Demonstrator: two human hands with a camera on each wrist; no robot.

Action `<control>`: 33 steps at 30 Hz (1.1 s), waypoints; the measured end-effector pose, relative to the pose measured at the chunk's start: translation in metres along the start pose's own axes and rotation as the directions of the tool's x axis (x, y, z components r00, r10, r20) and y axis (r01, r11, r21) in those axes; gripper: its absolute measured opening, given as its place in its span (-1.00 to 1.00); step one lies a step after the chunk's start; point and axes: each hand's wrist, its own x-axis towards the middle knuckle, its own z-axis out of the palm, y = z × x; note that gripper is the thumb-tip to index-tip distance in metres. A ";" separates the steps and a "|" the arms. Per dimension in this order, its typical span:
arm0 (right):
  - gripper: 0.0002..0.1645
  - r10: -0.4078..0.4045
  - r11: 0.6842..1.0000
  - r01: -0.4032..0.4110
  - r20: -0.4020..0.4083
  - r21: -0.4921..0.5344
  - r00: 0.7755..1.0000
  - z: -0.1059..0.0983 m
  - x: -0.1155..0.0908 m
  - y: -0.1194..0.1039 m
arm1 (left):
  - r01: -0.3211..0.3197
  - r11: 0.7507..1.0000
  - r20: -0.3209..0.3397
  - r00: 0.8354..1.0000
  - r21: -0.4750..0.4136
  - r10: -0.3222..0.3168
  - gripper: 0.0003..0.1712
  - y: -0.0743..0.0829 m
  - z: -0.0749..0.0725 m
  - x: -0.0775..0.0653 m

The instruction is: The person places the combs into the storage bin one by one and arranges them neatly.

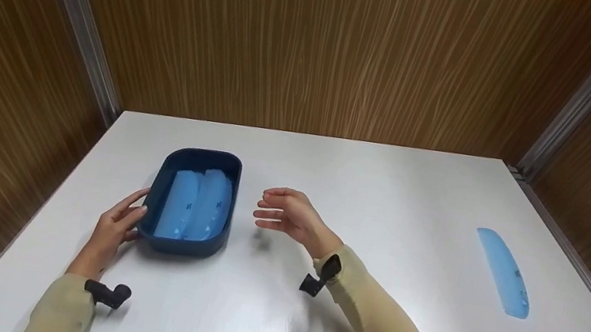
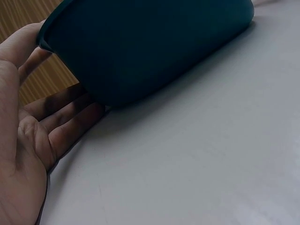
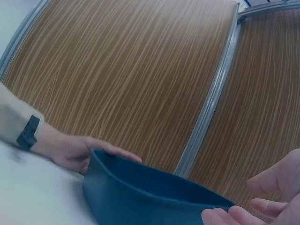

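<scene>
A dark blue, deep rectangular box [image 1: 211, 249] with rounded corners stands on the left of the table. Inside it, two light-blue curved pieces [image 1: 179, 203] with small dark print lie side by side. My left hand [image 1: 111, 228] is at the box's left side, its fingers extended against the outer wall and rim. In the left wrist view, several fingertips [image 2: 96, 111] meet the wall low down near the table. To the right of the box, my right hand [image 1: 293, 214] hovers with spread, lightly bent fingers and holds nothing.
Far to the right on the white table [image 1: 385, 206] lies another light-blue curved piece [image 1: 504, 275]. Wood-grain panels [image 1: 317, 42] enclose the table at the back and on both sides, joined by metal corner posts [image 1: 77, 6].
</scene>
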 end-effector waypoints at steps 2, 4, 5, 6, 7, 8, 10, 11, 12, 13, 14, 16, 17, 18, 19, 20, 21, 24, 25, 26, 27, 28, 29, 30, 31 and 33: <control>-0.65 0.000 1.000 0.000 -0.012 -0.006 1.000 -0.006 0.000 0.001 | -0.001 1.000 -0.004 1.000 0.003 0.001 -0.36 -0.001 0.001 0.001; -0.64 -0.001 1.000 0.001 -0.017 -0.010 1.000 -0.011 0.001 0.002 | -0.001 1.000 -0.007 1.000 0.008 0.001 -0.36 -0.001 0.001 0.001; -0.63 0.000 1.000 0.000 -0.019 -0.009 1.000 -0.013 0.000 0.002 | -0.001 1.000 -0.006 1.000 0.009 0.001 -0.36 -0.001 0.001 0.001; -0.63 0.000 1.000 0.000 -0.020 -0.007 1.000 -0.016 0.000 0.003 | -0.002 1.000 -0.006 1.000 0.011 0.002 -0.37 -0.001 0.001 0.001; -0.60 -0.002 1.000 0.002 -0.017 -0.009 1.000 -0.018 0.000 0.003 | -0.003 1.000 -0.002 1.000 0.016 0.003 -0.37 -0.001 0.000 0.001; -0.58 -0.004 1.000 0.004 -0.012 -0.011 1.000 -0.020 -0.001 0.003 | -0.004 1.000 -0.001 1.000 0.019 0.004 -0.36 -0.001 0.000 0.001; -0.58 -0.008 1.000 0.008 -0.001 -0.014 1.000 -0.024 -0.002 0.003 | -0.004 1.000 0.001 1.000 0.020 0.004 -0.36 -0.001 0.000 0.001; -0.58 -0.009 1.000 0.009 0.003 -0.013 1.000 -0.027 -0.003 0.003 | -0.004 1.000 0.001 1.000 0.020 0.003 -0.36 0.000 0.000 0.000; -0.58 -0.013 1.000 0.013 0.008 -0.014 1.000 -0.029 -0.004 0.003 | -0.002 1.000 0.000 1.000 0.020 0.002 -0.37 0.000 0.000 0.000; -0.58 -0.016 1.000 0.016 0.011 -0.015 1.000 -0.031 -0.005 0.003 | -0.001 1.000 -0.002 1.000 0.020 0.001 -0.37 0.000 0.000 0.000; -0.59 -0.020 1.000 0.020 0.012 -0.018 1.000 -0.033 -0.006 0.004 | 0.001 1.000 -0.002 1.000 0.020 -0.001 -0.37 0.000 0.000 0.000; -0.59 -0.025 0.999 0.025 0.008 -0.025 1.000 -0.039 -0.008 0.005 | 0.003 1.000 0.000 1.000 0.020 -0.003 -0.37 0.000 0.000 0.000; -0.58 -0.027 0.999 0.027 0.003 -0.032 1.000 -0.041 -0.009 0.007 | 0.004 1.000 0.001 1.000 0.019 -0.004 -0.37 -0.001 0.000 0.000; -0.56 -0.027 0.999 0.027 0.002 -0.036 1.000 -0.044 -0.010 0.008 | 0.005 1.000 0.002 1.000 0.018 -0.005 -0.37 -0.001 0.000 0.001; -0.53 -0.028 0.999 0.028 0.002 -0.040 1.000 -0.047 -0.011 0.009 | 0.004 1.000 0.002 1.000 0.016 -0.004 -0.37 -0.001 0.000 0.001; -0.53 -0.028 0.999 0.028 -0.003 -0.042 1.000 -0.050 -0.012 0.010 | 0.004 1.000 0.004 1.000 0.015 -0.005 -0.37 -0.001 0.000 0.001; -0.51 -0.028 0.999 0.027 -0.005 -0.040 1.000 -0.053 -0.013 0.011 | 0.003 1.000 0.003 1.000 0.010 -0.003 -0.36 -0.001 0.000 0.001; -0.48 -0.031 0.999 0.031 -0.012 -0.032 0.999 -0.061 -0.014 0.012 | 0.004 1.000 0.002 1.000 0.005 -0.004 -0.36 -0.002 0.000 0.002; -0.48 -0.033 0.999 0.033 -0.014 -0.035 0.999 -0.064 -0.016 0.012 | 0.004 1.000 0.002 1.000 0.004 -0.004 -0.36 -0.001 0.000 0.002; -0.48 -0.033 0.999 0.033 -0.018 -0.036 0.999 -0.066 -0.016 0.012 | 0.003 1.000 0.005 1.000 0.003 -0.003 -0.35 -0.002 0.000 0.002; -0.48 -0.034 0.999 0.033 -0.019 -0.041 0.999 -0.069 -0.018 0.012 | 0.000 1.000 0.005 1.000 0.001 0.000 -0.35 -0.002 0.000 0.002; -0.48 -0.035 0.998 0.034 -0.024 -0.049 0.999 -0.072 -0.019 0.012 | -0.001 1.000 0.006 1.000 0.001 0.001 -0.35 -0.002 0.000 0.002; -0.48 -0.033 0.998 0.032 -0.030 -0.051 0.999 -0.075 -0.021 0.011 | -0.003 1.000 0.006 1.000 -0.001 0.003 -0.35 -0.001 0.000 0.002; -0.49 -0.032 0.998 0.030 -0.036 -0.056 0.999 -0.078 -0.022 0.011 | -0.004 1.000 0.005 1.000 -0.005 0.004 -0.35 -0.001 0.000 0.001; -0.51 -0.033 0.998 0.030 -0.043 -0.058 0.999 -0.081 -0.024 0.011 | -0.004 1.000 0.005 1.000 -0.007 0.004 -0.35 -0.001 0.000 0.001; -0.52 -0.035 0.998 0.032 -0.054 -0.061 0.998 -0.087 -0.026 0.009 | -0.006 1.000 0.004 1.000 -0.003 0.006 -0.34 -0.002 0.000 0.000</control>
